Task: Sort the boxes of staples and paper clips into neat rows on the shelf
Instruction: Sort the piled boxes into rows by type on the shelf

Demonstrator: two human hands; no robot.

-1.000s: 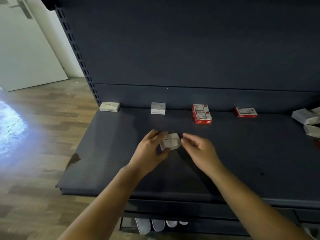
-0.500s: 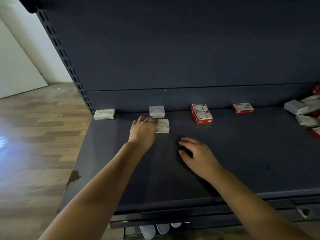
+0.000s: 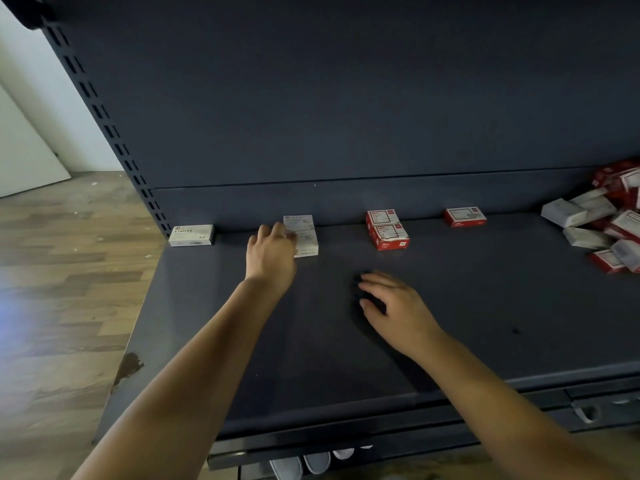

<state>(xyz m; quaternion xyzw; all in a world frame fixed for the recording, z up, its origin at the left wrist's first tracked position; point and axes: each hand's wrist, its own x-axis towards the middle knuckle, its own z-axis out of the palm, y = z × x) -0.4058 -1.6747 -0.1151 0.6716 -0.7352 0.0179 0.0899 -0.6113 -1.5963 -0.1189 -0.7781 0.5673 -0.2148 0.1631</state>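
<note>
Paper-clip box (image 3: 306, 242) now behind left hand (image 3: 272, 252)

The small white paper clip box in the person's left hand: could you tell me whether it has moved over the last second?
Yes. The small white paper clip box went from mid-shelf back to the rear white box.
</note>
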